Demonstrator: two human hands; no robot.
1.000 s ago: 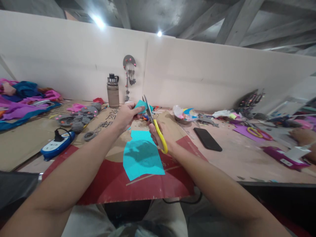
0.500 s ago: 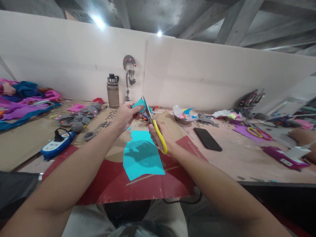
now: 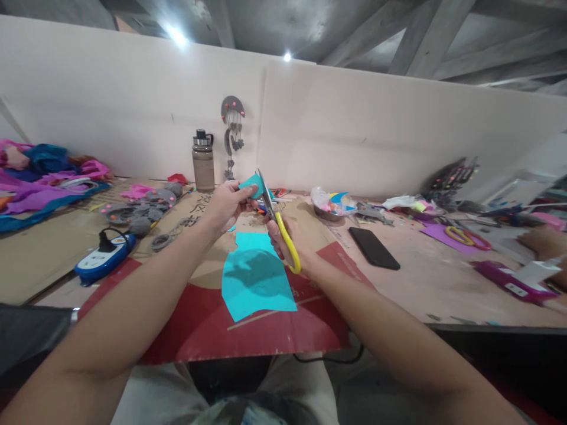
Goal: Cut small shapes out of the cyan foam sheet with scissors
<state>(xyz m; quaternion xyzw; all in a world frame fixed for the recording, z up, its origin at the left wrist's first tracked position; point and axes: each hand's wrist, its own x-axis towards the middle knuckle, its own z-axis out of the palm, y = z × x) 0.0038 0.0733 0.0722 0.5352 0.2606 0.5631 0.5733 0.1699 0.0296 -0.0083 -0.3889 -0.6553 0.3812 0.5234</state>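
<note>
Between the fingers of my left hand [image 3: 229, 205] is a small piece of turquoise felt or paper [image 3: 250, 184]; the material is hard to tell. My right hand [image 3: 286, 235] grips yellow-handled scissors [image 3: 287, 242] with the blades pointing up. The blades lie against the right side of the small piece, their edges partly hidden by it. Beneath both hands a larger turquoise sheet [image 3: 259, 280] with cut edges rests on a red and brown cardboard sheet [image 3: 195, 330], shadowed by my hands.
A water bottle [image 3: 203, 162] stands by the white partition. At left are a blue power strip [image 3: 104, 257] and grey felt pieces [image 3: 148, 212]. To the right lie a black phone [image 3: 373, 248], a purple power strip [image 3: 514, 280] and another pair of scissors [image 3: 460, 235]. Another person's hand [image 3: 543, 242] shows at far right.
The small turquoise piece and the scissor blades have shifted very slightly; both hands keep their grips. The larger sheet stays on the cardboard.
</note>
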